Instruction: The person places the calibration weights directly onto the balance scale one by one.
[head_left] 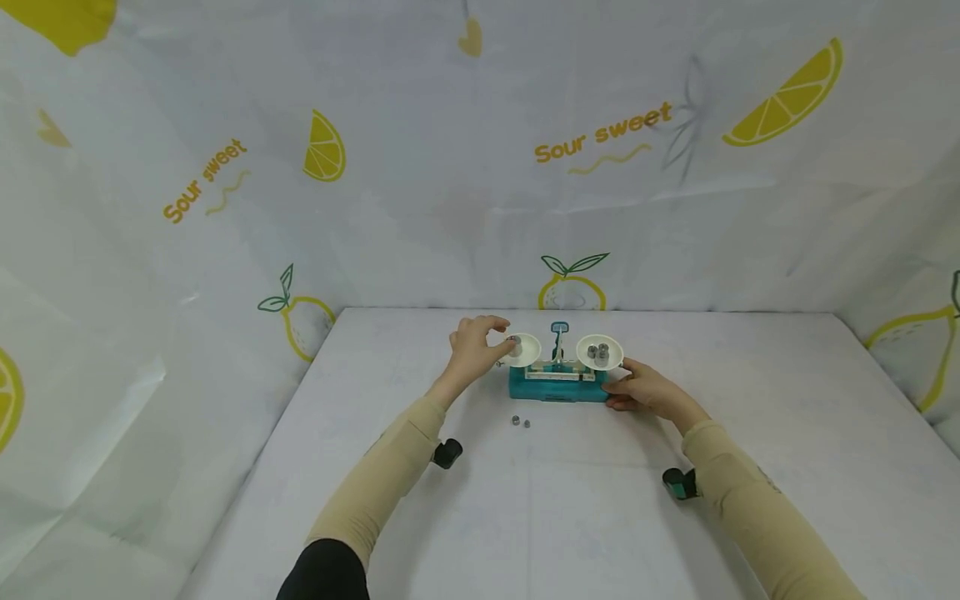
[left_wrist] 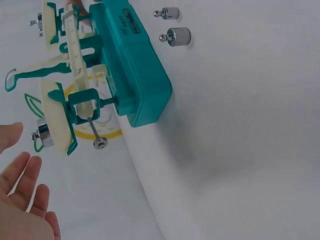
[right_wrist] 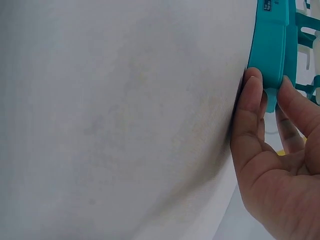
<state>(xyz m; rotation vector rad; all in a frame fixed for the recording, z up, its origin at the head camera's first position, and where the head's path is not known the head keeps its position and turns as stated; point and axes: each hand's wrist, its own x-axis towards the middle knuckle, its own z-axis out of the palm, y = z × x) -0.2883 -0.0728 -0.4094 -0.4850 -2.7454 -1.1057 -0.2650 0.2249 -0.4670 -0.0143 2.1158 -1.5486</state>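
A teal balance scale [head_left: 558, 390] with two white pans stands on the table. My left hand [head_left: 474, 348] is beside the left pan [head_left: 528, 352]. In the left wrist view the thumb and fingers of the left hand [left_wrist: 25, 205] are spread apart, near a metal weight [left_wrist: 45, 133] that sits on that pan, with nothing between them. At the other end, my right hand [right_wrist: 280, 165] grips the end of the scale's teal base [right_wrist: 270, 50], thumb on one side and fingers on the other. Several metal weights [head_left: 602, 353] sit on the right pan [head_left: 615, 360].
Two more metal weights, a larger one [head_left: 515, 420] and a smaller one [head_left: 527, 424], stand on the white table [head_left: 480, 517] in front of the scale. Behind the table hangs a white sheet [head_left: 420, 217] printed with lemons.
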